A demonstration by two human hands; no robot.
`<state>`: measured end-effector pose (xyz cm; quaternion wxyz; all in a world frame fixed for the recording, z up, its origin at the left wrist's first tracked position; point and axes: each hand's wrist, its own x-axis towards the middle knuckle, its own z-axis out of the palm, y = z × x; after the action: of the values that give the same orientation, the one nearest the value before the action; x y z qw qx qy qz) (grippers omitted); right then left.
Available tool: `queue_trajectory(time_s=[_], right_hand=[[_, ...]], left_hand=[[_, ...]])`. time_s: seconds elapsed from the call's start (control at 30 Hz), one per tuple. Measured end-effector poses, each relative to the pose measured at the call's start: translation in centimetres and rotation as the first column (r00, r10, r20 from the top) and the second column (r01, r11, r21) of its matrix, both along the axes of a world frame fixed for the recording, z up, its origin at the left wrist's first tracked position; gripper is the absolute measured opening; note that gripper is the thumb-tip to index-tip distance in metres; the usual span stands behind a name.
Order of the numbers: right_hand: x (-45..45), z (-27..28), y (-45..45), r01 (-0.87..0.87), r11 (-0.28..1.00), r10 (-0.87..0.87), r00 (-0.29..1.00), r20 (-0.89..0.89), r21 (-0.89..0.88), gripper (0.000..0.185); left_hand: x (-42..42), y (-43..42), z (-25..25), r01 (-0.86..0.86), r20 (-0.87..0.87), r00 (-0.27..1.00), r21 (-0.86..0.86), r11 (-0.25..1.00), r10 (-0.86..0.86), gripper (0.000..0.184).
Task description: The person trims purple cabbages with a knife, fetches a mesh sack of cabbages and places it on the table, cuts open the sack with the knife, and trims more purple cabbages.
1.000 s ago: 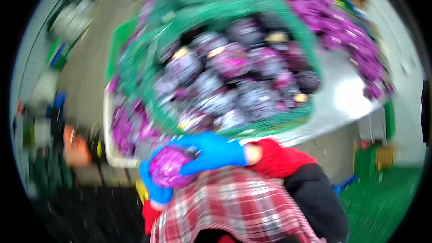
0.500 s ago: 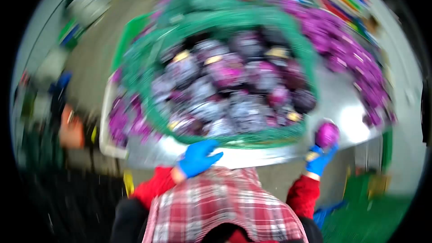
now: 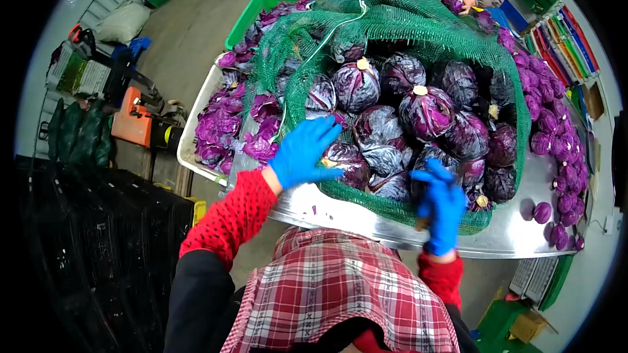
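My left hand [image 3: 304, 153], in a blue glove, has its fingers spread at the near-left edge of the green net bag [image 3: 418, 29], beside a dark purple cabbage [image 3: 347, 165]. Nothing is held in it. My right hand [image 3: 441, 206], also gloved in blue, is over the bag's front rim with fingers curled and slightly blurred. A small brownish piece [image 3: 422, 223] sticks out at its palm side; what it is cannot be made out. Unpeeled red cabbages [image 3: 426, 112] fill the open bag.
The metal table [image 3: 360, 222] bears peeled cabbages [image 3: 543, 121] along its right side. A white bin [image 3: 190, 137] and a green crate [image 3: 252, 6] with purple leaves stand left. Across the table, a co-worker's hands [image 3: 466, 4] hold a cabbage. Black crates [image 3: 98, 235] are lower left.
The cabbage from my right hand is released; a small one now lies at the table's right. Both hands have moved to the bag's front, and the view has shifted.
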<state>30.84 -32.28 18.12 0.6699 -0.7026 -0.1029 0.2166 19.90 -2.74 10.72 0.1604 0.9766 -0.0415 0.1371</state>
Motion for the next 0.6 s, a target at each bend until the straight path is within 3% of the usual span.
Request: queue_trajectory(time_s=[0.07,0.1,0.23,0.27,0.3,0.37,0.4,0.47,0.5,0.53,0.57,0.6], right_hand=[[-2.3,-1.2,4.6,-0.142,0.986,0.126,0.976,-0.177,-0.083,0.035],[-3.3,-3.0,5.5,-0.161,0.987,0.16,0.961,-0.227,0.014,0.037],[-6.9,-5.0,5.3,-0.272,0.962,0.244,0.899,-0.362,-0.027,0.038],[-7.4,-5.9,5.0,-0.272,0.962,0.244,0.901,-0.358,-0.027,0.038],[-7.8,-6.8,4.5,-0.267,0.964,0.243,0.88,-0.407,-0.003,0.038],[-8.7,-7.3,4.5,-0.266,0.964,0.246,0.854,-0.458,0.022,0.038],[-9.1,-7.3,4.7,-0.253,0.967,0.226,0.865,-0.449,0.0,0.037],[-9.5,-6.5,5.1,-0.225,0.974,0.184,0.878,-0.442,-0.041,0.038],[-9.8,-6.8,4.8,-0.223,0.974,0.18,0.88,-0.44,-0.046,0.038],[-10.6,-7.2,4.3,-0.207,0.978,0.168,0.876,-0.452,-0.037,0.038],[-11.2,-7.4,3.9,-0.186,0.982,0.151,0.874,-0.462,-0.03,0.039],[-11.8,-6.8,3.9,-0.195,0.979,0.14,0.856,-0.498,-0.061,0.039]], left_hand=[[2.0,3.1,-1.0,-0.129,-0.117,0.983,0.079,0.988,0.138,0.076],[2.6,4.0,-1.4,-0.219,-0.181,0.954,0.119,0.968,0.238,0.073],[4.5,5.2,0.8,-0.439,-0.094,0.89,0.096,0.893,0.447,0.083],[5.4,6.0,0.9,-0.295,-0.099,0.943,0.196,0.935,0.318,0.083],[6.7,6.8,0.8,-0.126,-0.077,0.987,0.168,0.978,0.141,0.077],[8.9,7.5,0.8,0.132,0.048,0.987,0.33,0.935,-0.156,0.069],[10.2,8.1,0.2,0.06,-0.134,0.991,0.279,0.958,-0.023,0.068],[11.0,9.5,1.1,-0.057,-0.371,0.916,0.259,0.964,0.154,0.087],[11.4,10.0,1.5,-0.099,-0.45,0.873,0.219,0.971,0.19,0.095],[11.7,9.9,1.0,-0.073,-0.421,0.884,0.309,0.948,0.205,0.106],[12.2,10.1,1.1,-0.057,-0.418,0.889,0.303,0.951,0.187,0.106],[12.8,10.6,1.3,-0.005,-0.521,0.842,0.255,0.967,0.142,0.107]])
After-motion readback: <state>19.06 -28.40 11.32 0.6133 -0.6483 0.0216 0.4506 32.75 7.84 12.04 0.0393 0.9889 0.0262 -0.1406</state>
